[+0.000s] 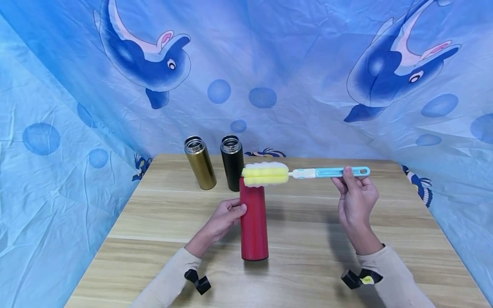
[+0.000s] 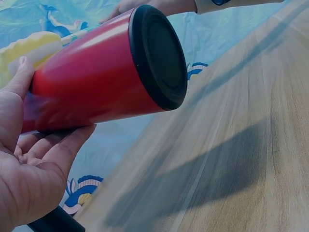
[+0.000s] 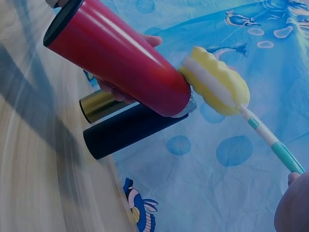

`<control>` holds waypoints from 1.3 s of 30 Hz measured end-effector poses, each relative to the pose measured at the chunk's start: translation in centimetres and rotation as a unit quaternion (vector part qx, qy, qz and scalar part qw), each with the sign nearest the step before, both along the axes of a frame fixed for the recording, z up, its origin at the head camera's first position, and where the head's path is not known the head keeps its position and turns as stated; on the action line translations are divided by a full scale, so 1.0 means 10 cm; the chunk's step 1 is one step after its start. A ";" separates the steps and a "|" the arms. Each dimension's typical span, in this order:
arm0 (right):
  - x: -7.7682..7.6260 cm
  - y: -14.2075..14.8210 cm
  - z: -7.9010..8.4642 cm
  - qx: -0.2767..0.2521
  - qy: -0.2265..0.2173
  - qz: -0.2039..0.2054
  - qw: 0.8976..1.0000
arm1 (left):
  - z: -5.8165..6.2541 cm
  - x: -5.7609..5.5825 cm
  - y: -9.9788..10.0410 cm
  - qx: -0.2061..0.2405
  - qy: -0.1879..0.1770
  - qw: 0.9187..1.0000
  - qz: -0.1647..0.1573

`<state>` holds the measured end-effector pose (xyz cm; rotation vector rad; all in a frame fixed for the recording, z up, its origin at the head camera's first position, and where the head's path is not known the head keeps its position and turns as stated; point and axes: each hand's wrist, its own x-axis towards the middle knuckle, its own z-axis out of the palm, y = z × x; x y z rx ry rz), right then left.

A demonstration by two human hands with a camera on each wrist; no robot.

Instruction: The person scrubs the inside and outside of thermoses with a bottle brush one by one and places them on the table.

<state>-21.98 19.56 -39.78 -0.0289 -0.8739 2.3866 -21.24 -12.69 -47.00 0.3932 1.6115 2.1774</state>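
Observation:
My left hand grips a red thermos bottle around its side, holding it raised over the table. In the left wrist view the bottle's black base faces the camera, and a shadow falls on the wood below. My right hand pinches the light blue handle of a bottle brush. The brush's yellow and white sponge head lies sideways across the bottle's top end in the head view. From the right wrist, the sponge appears beside the bottle's mouth, outside it; whether they touch I cannot tell.
A gold thermos bottle and a black thermos bottle stand upright and lidless at the back of the wooden table. Behind the table hangs a blue curtain printed with dolphins, which also runs along both sides.

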 end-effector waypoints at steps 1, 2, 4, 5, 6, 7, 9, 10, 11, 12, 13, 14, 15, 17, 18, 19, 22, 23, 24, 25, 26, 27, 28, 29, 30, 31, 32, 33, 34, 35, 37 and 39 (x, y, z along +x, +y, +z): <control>0.00 0.00 0.00 0.000 -0.002 0.000 1.000 | 0.00 0.00 0.00 -0.002 0.000 1.000 0.002; 0.01 0.00 -0.01 0.001 -0.004 0.001 1.000 | 0.00 0.00 0.00 -0.006 0.000 1.000 0.004; 0.01 0.01 -0.03 0.003 -0.010 0.003 1.000 | 0.00 0.00 0.01 -0.012 -0.001 1.000 0.007; 0.02 0.01 -0.03 0.004 -0.013 0.003 1.000 | 0.01 0.00 0.02 -0.016 -0.001 1.000 0.008; 0.02 0.02 -0.04 0.005 -0.016 0.004 1.000 | 0.01 0.00 0.02 -0.017 -0.003 1.000 0.008; 0.02 0.02 -0.05 0.006 -0.020 0.005 1.000 | 0.02 -0.01 0.02 -0.018 -0.004 1.000 0.008; 0.03 0.03 -0.06 0.007 -0.025 0.006 1.000 | 0.04 -0.01 0.02 -0.014 -0.007 1.000 0.005; 0.03 0.03 -0.06 0.006 -0.027 0.006 1.000 | 0.04 -0.01 0.02 -0.011 -0.008 1.000 0.003; 0.04 0.03 -0.07 0.005 -0.028 0.005 1.000 | 0.04 -0.02 0.03 -0.007 -0.011 1.000 0.001; 0.04 0.03 -0.07 0.004 -0.029 0.005 1.000 | 0.04 -0.02 0.03 -0.003 -0.013 1.000 -0.001; 0.05 0.04 -0.08 0.004 -0.029 0.005 1.000 | 0.04 -0.03 0.03 0.001 -0.014 1.000 -0.002; 0.05 0.04 -0.08 0.003 -0.029 0.005 1.000 | 0.04 -0.03 0.03 0.004 -0.016 1.000 -0.004; 0.05 0.04 -0.09 0.002 -0.030 0.005 1.000 | 0.04 -0.03 0.03 0.005 -0.018 1.000 -0.006; 0.06 0.05 -0.09 0.001 -0.031 0.006 1.000 | 0.03 -0.04 0.03 0.009 -0.019 1.000 -0.009; 0.07 0.05 -0.10 0.001 -0.031 0.006 0.999 | 0.03 -0.04 0.03 0.010 -0.020 1.000 -0.010; 0.07 0.06 -0.10 0.001 -0.031 0.007 0.999 | 0.03 -0.04 0.03 0.011 -0.021 1.000 -0.011; 0.08 0.06 -0.12 0.001 -0.032 0.009 0.999 | 0.04 -0.04 0.02 0.011 -0.022 1.000 -0.014; 0.09 0.07 -0.12 0.002 -0.032 0.009 0.999 | 0.04 -0.04 0.02 0.010 -0.022 1.000 -0.015; 0.09 0.07 -0.12 0.002 -0.032 0.010 0.999 | 0.05 -0.04 0.02 0.010 -0.022 1.000 -0.016; 0.09 0.07 -0.13 0.002 -0.032 0.011 0.999 | 0.05 -0.04 0.02 0.009 -0.021 1.000 -0.017; 0.10 0.07 -0.13 0.002 -0.032 0.011 0.999 | 0.05 -0.04 0.02 0.009 -0.021 1.000 -0.017; 0.10 0.07 -0.13 0.002 -0.032 0.012 0.999 | 0.05 -0.04 0.02 0.008 -0.020 1.000 -0.018; 0.10 0.07 -0.13 0.003 -0.032 0.012 0.999 | 0.05 -0.04 0.02 0.008 -0.021 1.000 -0.018; 0.10 0.08 -0.13 0.003 -0.032 0.012 0.999 | 0.05 -0.04 0.02 0.007 -0.021 1.000 -0.019; 0.11 0.08 -0.14 0.004 -0.032 0.012 0.999 | 0.04 -0.04 0.02 0.007 -0.021 1.000 -0.020; 0.11 0.08 -0.14 0.005 -0.032 0.012 0.999 | 0.04 -0.04 0.02 0.005 -0.021 1.000 -0.021; 0.11 0.08 -0.14 0.005 -0.032 0.011 0.999 | 0.04 -0.05 0.02 0.004 -0.020 1.000 -0.022; 0.11 0.08 -0.14 0.005 -0.033 0.010 0.999 | 0.04 -0.05 0.02 0.002 -0.019 1.000 -0.022; 0.11 0.08 -0.14 0.006 -0.034 0.009 0.999 | 0.04 -0.05 0.02 0.000 -0.019 1.000 -0.023; 0.11 0.08 -0.14 0.007 -0.035 0.008 0.999 | 0.03 -0.05 0.02 -0.002 -0.019 1.000 -0.022; 0.11 0.08 -0.14 0.008 -0.038 0.007 0.999 | 0.03 -0.05 0.02 -0.007 -0.018 1.000 -0.020; 0.11 0.08 -0.15 0.009 -0.042 0.005 0.999 | 0.02 -0.06 0.02 -0.013 -0.019 1.000 -0.017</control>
